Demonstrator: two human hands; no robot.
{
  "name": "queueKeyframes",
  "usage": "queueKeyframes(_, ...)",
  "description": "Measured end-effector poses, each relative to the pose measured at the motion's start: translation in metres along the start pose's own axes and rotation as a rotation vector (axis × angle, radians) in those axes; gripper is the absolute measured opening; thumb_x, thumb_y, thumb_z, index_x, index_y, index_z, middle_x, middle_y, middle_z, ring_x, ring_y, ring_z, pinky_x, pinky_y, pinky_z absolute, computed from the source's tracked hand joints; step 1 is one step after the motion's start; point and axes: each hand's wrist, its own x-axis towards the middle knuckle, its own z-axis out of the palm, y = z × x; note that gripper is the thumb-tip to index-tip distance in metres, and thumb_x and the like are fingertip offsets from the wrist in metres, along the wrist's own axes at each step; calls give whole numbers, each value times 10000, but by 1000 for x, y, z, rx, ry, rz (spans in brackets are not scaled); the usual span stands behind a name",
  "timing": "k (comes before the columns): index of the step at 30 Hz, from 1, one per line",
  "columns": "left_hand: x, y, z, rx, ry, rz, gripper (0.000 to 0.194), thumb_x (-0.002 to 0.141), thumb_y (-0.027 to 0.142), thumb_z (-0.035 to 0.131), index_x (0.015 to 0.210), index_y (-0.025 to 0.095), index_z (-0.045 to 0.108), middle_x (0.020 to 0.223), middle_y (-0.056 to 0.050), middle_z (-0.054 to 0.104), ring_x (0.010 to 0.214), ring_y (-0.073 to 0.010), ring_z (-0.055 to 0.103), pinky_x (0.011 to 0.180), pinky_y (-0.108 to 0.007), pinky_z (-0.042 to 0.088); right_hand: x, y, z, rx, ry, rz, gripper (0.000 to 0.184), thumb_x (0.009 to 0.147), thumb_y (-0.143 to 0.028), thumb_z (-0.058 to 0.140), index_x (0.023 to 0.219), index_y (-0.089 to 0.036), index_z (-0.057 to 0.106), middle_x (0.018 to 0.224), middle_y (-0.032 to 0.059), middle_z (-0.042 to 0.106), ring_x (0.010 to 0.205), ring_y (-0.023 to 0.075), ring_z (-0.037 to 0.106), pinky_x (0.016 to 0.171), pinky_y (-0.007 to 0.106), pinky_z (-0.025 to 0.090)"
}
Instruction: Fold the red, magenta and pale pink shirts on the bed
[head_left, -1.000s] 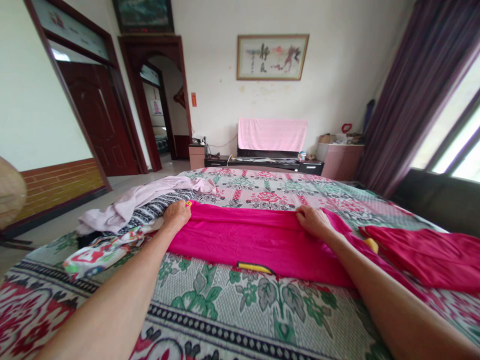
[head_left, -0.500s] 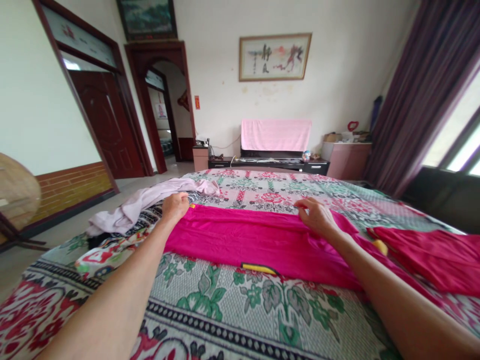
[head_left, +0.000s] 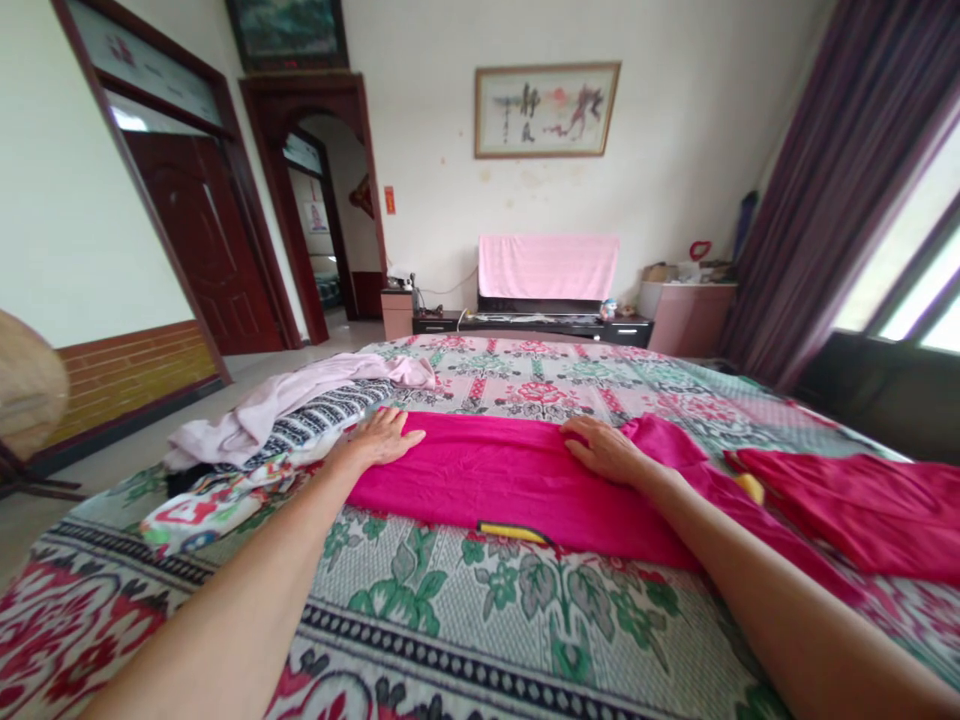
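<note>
A bright pink garment [head_left: 480, 480] lies folded lengthwise on a flowered bedspread [head_left: 405, 600], with a yellow and black trim on its near edge. My left hand [head_left: 382, 438] rests flat on the garment's left end, fingers spread. On its right part lies my right hand [head_left: 600, 448], palm down with the fingers stretched out and slightly bent. Beyond my right forearm, a loose part of the pink cloth trails off to the right.
At left lies a heap of clothes: a pale pink garment [head_left: 285, 400], a black-and-white patterned cloth [head_left: 322, 420] and a colourful print cloth [head_left: 217, 505]. A red garment [head_left: 870, 505] lies at right. Past the bed stands a low black cabinet [head_left: 525, 325].
Both hands have come down from pinching the garment's far edge to lying on it with fingers opened. The far edge now lies flatter. The view has shifted slightly.
</note>
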Motion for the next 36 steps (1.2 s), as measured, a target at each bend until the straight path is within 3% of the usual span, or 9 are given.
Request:
queueKeyframes(4, -2, 1, 4, 30, -104, -48, 867, 849, 662, 237, 1508, 99, 264, 1594, -131, 122, 1467, -336, 84, 1149, -526, 166, -1, -1, 1, -5, -39, 74, 331, 906, -234, 432, 1158, -135, 621, 1197, 139, 616, 1097, 212, 572, 971, 317, 403)
queueKeyframes(10, 15, -17, 21, 26, 14, -19, 886, 776, 709, 336, 1447, 135, 417, 1544, -148, 304, 1439, -337, 224, 1124, -480, 252, -5, -9, -2, 45, -18, 118, 317, 871, -232, 519, 1160, -178, 634, 1166, 113, 636, 1054, 197, 592, 938, 301, 422)
queueKeyframes(13, 23, -21, 23, 48, 6, -29, 868, 769, 673, 381, 1426, 109, 446, 1524, -153, 350, 1428, -332, 257, 1132, -444, 260, -5, -10, -4, 126, 17, 107, 335, 843, -205, 548, 1165, -206, 642, 1094, 82, 676, 1025, 194, 611, 912, 289, 445)
queueKeyframes(17, 21, -8, 10, 93, 73, 0, 747, 791, 532, 467, 1394, 90, 472, 1461, -158, 447, 1390, -319, 341, 1116, -410, 306, -10, 5, -18, 149, 214, 250, 323, 855, -169, 498, 1124, -228, 667, 1106, 59, 694, 1046, 192, 617, 937, 291, 445)
queueKeyframes(21, 11, 40, -1, 70, 243, 238, 568, 814, 384, 476, 1318, 131, 546, 1402, -121, 511, 1281, -273, 482, 1092, -335, 345, -24, 45, -40, 65, 361, 522, 356, 833, -150, 456, 1106, -192, 682, 1116, 71, 695, 1024, 193, 628, 908, 272, 454)
queueKeyframes(26, -8, 136, -6, -151, 256, 514, 431, 829, 358, 520, 1221, 218, 633, 1226, -72, 633, 1163, -244, 573, 1049, -328, 409, -50, 89, -52, 6, 205, 789, 272, 806, -252, 499, 928, -159, 723, 893, 85, 723, 844, 204, 656, 721, 251, 478)
queueKeyframes(31, -16, 214, 0, -270, 237, 567, 312, 904, 367, 549, 1171, 225, 622, 1220, -85, 601, 1062, -212, 591, 927, -378, 503, -63, 95, -52, 13, 116, 813, 214, 758, -287, 570, 832, -166, 732, 790, 83, 709, 782, 201, 650, 648, 240, 460)
queueKeyframes(34, -13, 243, 10, -281, 224, 579, 312, 925, 356, 534, 1193, 201, 578, 1240, -95, 572, 1037, -194, 588, 879, -402, 522, -64, 92, -55, 113, 138, 815, 164, 710, -201, 611, 815, -168, 733, 719, 50, 690, 742, 178, 641, 631, 224, 459)
queueKeyframes(36, -11, 256, 17, -290, 215, 590, 309, 924, 356, 535, 1189, 206, 583, 1238, -93, 575, 1040, -195, 588, 884, -398, 520, -63, 90, -60, 309, 202, 853, 150, 693, -159, 624, 809, -155, 719, 617, 15, 642, 642, 149, 611, 581, 214, 452)
